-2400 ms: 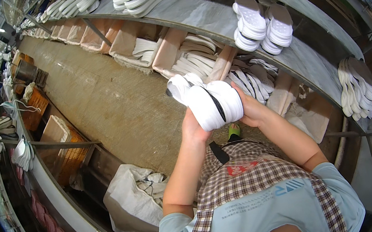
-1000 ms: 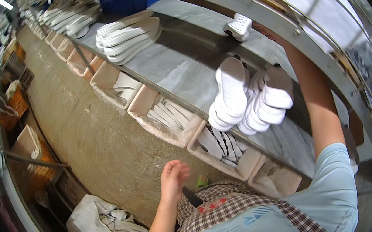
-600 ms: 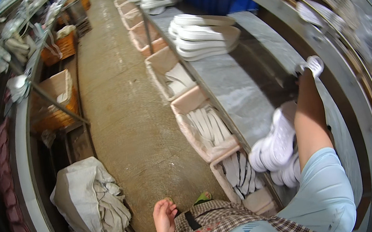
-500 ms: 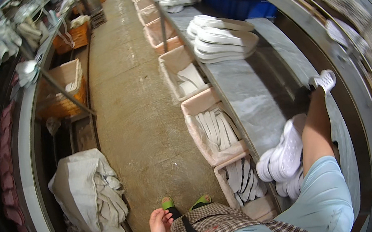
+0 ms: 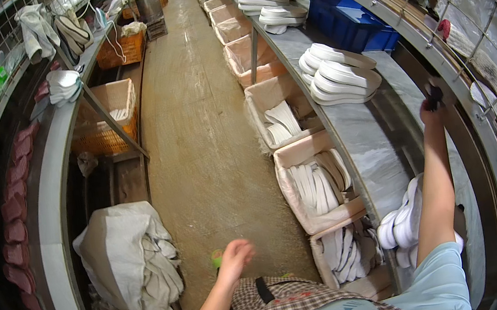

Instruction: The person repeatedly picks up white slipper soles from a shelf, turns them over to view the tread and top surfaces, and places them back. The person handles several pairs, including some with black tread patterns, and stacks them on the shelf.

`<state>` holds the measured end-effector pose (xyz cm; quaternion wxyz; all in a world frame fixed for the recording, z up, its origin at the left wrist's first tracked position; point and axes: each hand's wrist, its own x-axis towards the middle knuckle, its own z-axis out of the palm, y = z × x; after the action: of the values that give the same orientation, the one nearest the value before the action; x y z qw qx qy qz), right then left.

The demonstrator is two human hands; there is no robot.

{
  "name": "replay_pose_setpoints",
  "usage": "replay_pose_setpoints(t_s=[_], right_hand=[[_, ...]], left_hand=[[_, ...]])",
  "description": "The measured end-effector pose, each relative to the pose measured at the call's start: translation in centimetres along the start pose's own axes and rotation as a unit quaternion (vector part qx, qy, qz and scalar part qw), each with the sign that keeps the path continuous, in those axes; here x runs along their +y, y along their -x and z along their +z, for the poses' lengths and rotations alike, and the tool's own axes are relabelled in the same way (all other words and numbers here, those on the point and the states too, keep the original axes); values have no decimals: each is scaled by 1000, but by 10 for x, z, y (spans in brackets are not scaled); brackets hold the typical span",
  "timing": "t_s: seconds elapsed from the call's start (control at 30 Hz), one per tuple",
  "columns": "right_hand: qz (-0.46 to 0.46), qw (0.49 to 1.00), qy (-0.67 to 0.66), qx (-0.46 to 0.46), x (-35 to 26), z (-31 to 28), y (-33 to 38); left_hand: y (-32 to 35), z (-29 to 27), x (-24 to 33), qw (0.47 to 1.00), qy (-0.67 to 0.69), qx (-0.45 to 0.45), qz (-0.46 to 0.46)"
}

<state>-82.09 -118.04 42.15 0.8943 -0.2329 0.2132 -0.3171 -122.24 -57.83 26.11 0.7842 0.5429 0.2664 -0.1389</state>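
Observation:
My left hand (image 5: 235, 258) hangs free over the concrete aisle floor, fingers loosely apart and holding nothing. My right arm stretches out across the grey bench top (image 5: 380, 156). My right hand (image 5: 431, 109) is at the far metal rail (image 5: 463, 89), its fingers curled on a small dark object (image 5: 435, 91) that I cannot identify. A stack of white shoe soles (image 5: 401, 226) lies on the bench just under that forearm. Another pile of white soles (image 5: 338, 74) lies farther along the bench.
Cardboard boxes of white soles (image 5: 318, 183) line the floor under the bench. A blue crate (image 5: 347, 23) stands on the bench farther off. A white sack (image 5: 126, 252) and an orange basket (image 5: 108, 117) sit under the left rack (image 5: 47, 200).
Both hands held a stack of white soles at first; it now lies on the bench. The right hand reached out to the far rail, the left dropped, and the view swung down the aisle.

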Motion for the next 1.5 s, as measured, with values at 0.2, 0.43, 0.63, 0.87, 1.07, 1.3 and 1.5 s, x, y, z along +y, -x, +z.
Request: replay_pose_setpoints(t_s=[0.2, 0.43, 0.63, 0.87, 1.07, 1.3, 1.5], right_hand=[[153, 982, 29, -106, 118, 12, 314], [146, 881, 389, -228, 246, -21, 540], [141, 706, 568, -399, 306, -7, 529], [153, 704, 390, -574, 376, 75, 485], [175, 711, 411, -542, 427, 125, 471], [203, 676, 493, -508, 473, 146, 437], [166, 688, 533, -464, 506, 164, 418]], left_hand=[[-66, -3, 119, 948, -81, -250, 178], [-106, -20, 201, 955, 66, -258, 129], [-140, -62, 207, 944, 261, -195, 47], [-172, -63, 216, 925, 296, -208, -121], [-226, -68, 249, 872, 443, -186, -91], [-237, -34, 282, 908, 318, -266, 52], [-271, -33, 320, 898, 351, -263, -36]])
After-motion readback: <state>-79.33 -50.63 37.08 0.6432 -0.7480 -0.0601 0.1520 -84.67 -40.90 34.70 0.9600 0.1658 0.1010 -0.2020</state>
